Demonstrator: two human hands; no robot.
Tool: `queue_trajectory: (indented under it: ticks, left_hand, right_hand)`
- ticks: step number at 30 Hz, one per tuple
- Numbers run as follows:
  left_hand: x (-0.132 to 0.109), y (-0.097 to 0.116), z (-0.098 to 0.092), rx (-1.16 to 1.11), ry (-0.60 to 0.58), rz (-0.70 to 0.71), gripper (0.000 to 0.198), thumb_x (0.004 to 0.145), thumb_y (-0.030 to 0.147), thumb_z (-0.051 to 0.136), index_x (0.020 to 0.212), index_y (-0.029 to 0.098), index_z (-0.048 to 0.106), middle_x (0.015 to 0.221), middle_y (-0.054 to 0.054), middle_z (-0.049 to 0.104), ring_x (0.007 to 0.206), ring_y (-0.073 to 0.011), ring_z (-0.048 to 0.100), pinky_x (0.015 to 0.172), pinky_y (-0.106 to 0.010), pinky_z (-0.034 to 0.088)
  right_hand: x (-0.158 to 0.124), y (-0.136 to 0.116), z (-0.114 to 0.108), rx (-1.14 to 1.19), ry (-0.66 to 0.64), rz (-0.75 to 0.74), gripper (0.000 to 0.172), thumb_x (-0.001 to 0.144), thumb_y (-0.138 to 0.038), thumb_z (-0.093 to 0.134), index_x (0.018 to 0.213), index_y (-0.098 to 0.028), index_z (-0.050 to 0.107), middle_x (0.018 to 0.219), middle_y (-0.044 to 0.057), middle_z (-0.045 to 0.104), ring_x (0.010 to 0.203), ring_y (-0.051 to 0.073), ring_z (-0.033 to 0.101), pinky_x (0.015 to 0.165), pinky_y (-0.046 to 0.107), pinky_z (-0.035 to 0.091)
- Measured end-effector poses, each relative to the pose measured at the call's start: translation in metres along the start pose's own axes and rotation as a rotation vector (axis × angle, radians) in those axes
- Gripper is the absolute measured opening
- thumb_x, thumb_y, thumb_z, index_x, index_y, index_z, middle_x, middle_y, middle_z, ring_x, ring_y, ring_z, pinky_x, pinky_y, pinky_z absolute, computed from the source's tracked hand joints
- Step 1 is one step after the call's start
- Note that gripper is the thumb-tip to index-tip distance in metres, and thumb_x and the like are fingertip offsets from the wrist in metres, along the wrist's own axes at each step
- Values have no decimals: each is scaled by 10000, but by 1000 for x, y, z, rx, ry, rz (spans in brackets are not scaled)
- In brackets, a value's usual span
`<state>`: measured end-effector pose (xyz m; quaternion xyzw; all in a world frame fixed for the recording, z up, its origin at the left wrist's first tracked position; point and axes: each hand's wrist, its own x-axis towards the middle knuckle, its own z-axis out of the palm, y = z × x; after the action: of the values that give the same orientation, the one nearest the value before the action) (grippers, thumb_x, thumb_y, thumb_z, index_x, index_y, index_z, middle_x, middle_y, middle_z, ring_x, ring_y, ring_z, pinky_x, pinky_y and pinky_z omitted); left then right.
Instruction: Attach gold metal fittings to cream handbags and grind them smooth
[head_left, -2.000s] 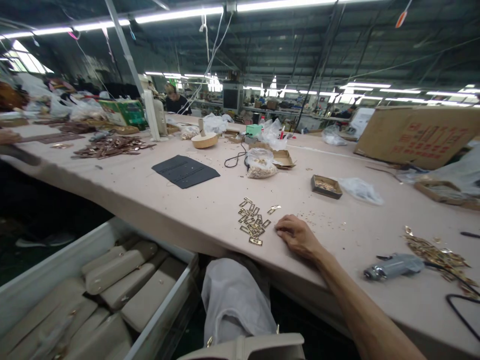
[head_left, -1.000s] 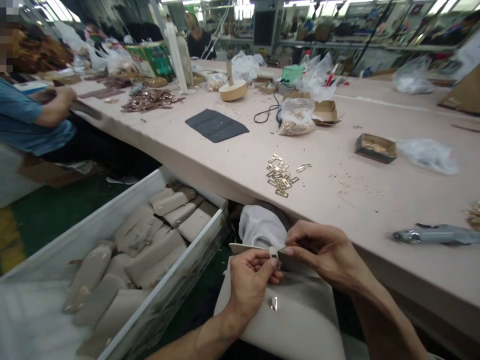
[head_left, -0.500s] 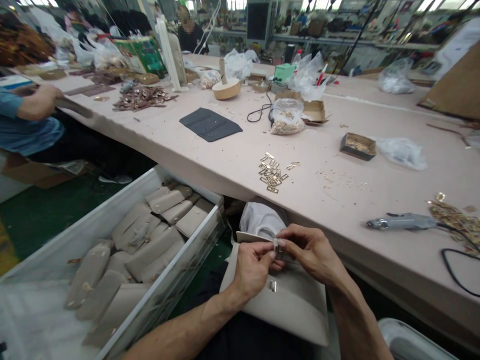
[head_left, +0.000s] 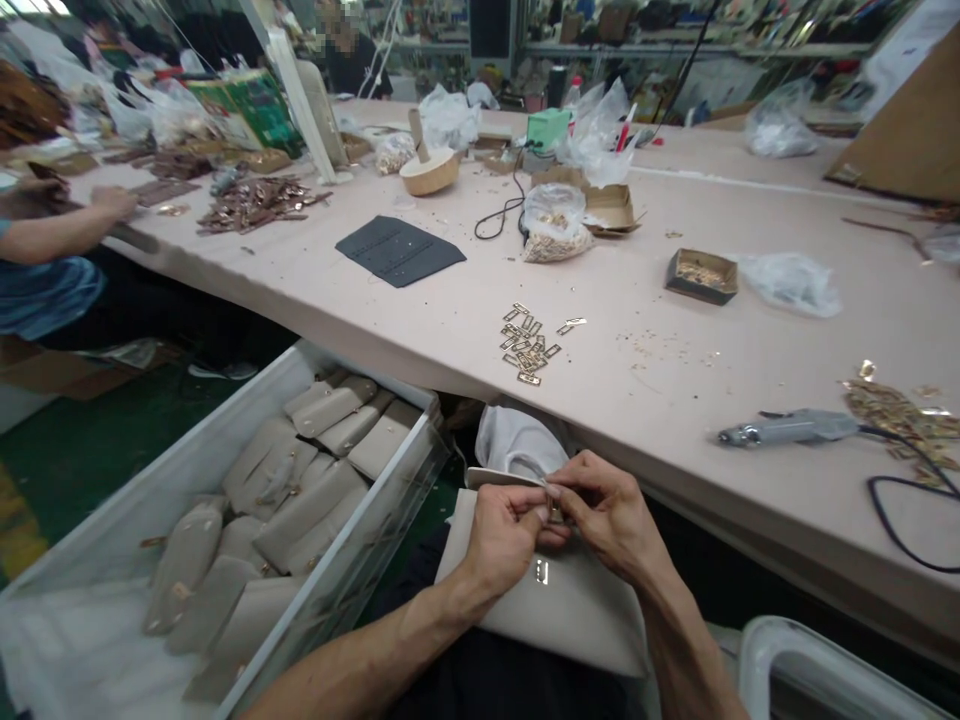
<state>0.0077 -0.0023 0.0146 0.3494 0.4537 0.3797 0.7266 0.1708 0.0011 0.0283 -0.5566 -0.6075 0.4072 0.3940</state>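
A beige handbag (head_left: 577, 610) rests on my lap, with a shiny metal clasp part (head_left: 541, 572) on its front. My left hand (head_left: 504, 530) pinches the edge of the bag's flap (head_left: 495, 478) from the left. From the right, my right hand (head_left: 600, 505) has its thumb and fingers closed at the same spot. Between the fingertips of both hands shows a small metal fitting (head_left: 554, 508) on the flap; the fingers hide part of it. White stuffing (head_left: 517, 440) bulges behind the flap.
Left of me a white crate (head_left: 255, 680) holds several beige bags. On the table lie metal plates (head_left: 529, 345), an electric screwdriver (head_left: 787, 428), a small box of fittings (head_left: 701, 277), and a dark sheet (head_left: 401, 250). A co-worker's arm (head_left: 67, 230) is at far left.
Both hands stay together at the flap's edge; the right fingers have shifted slightly around the metal fitting, which shows more clearly. My view has turned a little.
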Motion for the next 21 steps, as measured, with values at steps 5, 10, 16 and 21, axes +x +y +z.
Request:
queue_trajectory:
  ticks: [5, 10, 16, 21]
  left_hand:
    - [2, 6, 8, 62, 53, 10, 298, 792, 334, 810, 976, 103, 849, 817, -106, 799, 663, -224, 758, 683, -331, 649]
    - [2, 18, 14, 118, 36, -52, 306, 813, 371, 808, 940, 95, 847, 756, -116, 788, 653, -204, 758, 646, -266, 623]
    - [14, 12, 24, 57, 169, -144, 482, 679, 542, 921, 769, 84, 800, 691, -136, 770, 551, -212, 738, 508, -240, 573]
    - [21, 5, 36, 94, 254, -145, 468, 684, 541, 913, 764, 95, 795, 680, -122, 766, 548, -203, 721, 508, -233, 522]
  right_hand:
    - [2, 5, -3, 29, 5, 1, 107, 928, -261, 712, 891, -236, 810, 866, 45, 623, 799, 190, 616, 639, 290, 461]
    - [6, 16, -6, 149, 19, 9, 89, 915, -287, 748, 881, -227, 805, 859, 49, 652, 779, 189, 638, 634, 289, 474]
    - [4, 27, -11, 202, 82, 12, 85, 930, -249, 717, 886, -227, 786, 863, 44, 706, 770, 191, 677, 669, 288, 520]
    - [-12, 32, -21, 158, 199, 23, 135, 991, -293, 643, 1021, -227, 756, 892, 54, 698, 715, 183, 662, 576, 269, 506]
